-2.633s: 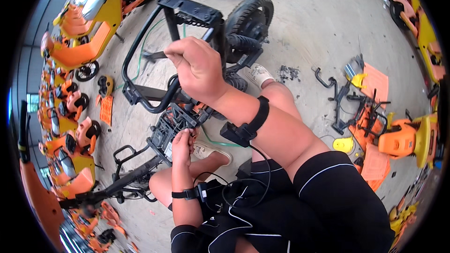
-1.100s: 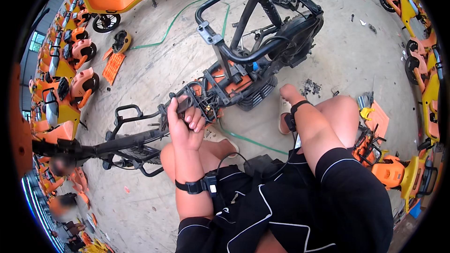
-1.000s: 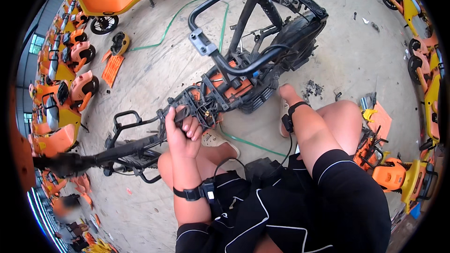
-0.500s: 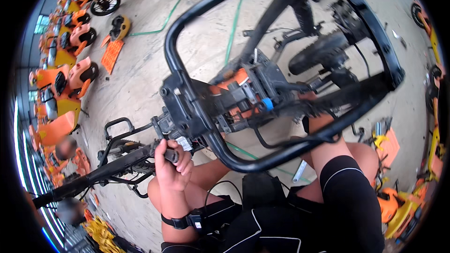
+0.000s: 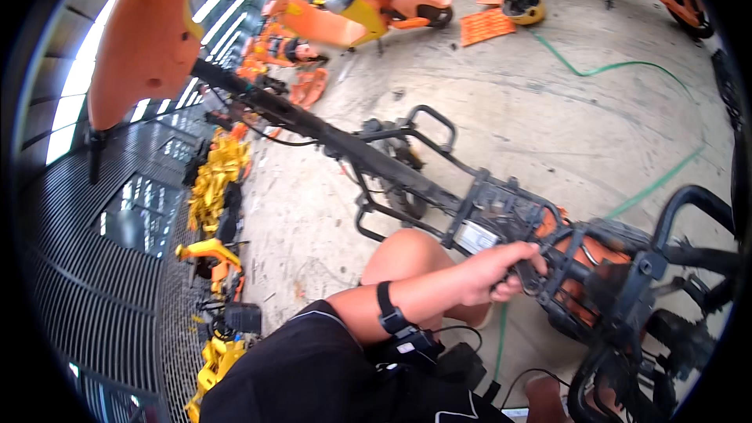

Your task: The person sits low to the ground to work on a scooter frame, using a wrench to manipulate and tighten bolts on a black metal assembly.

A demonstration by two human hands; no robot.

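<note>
A stripped scooter frame (image 5: 368,164) of black metal tube runs across the view, its long bar rising to the left to an orange body panel (image 5: 149,39). My left hand (image 5: 501,270) is closed around a short dark piece at the near side of the frame's middle. Whether that piece is a tool or a part of the frame I cannot make out. A grey box with a pale label (image 5: 475,236) sits beside this hand, and orange parts (image 5: 599,254) show inside the frame. Black loop bars (image 5: 697,204) stand at the right. My right hand does not show.
Orange and yellow scooters (image 5: 352,12) stand along the back. On the concrete floor lie an orange mat (image 5: 487,26), a yellow helmet (image 5: 523,6) and a green hose (image 5: 627,69). Yellow body parts (image 5: 219,176) are piled by the ribbed wall (image 5: 78,251) at left.
The view has swung left, so the frame now sits further right and the orange panel has come in. My left hand keeps its grip on the dark piece. My right hand is no longer seen.
</note>
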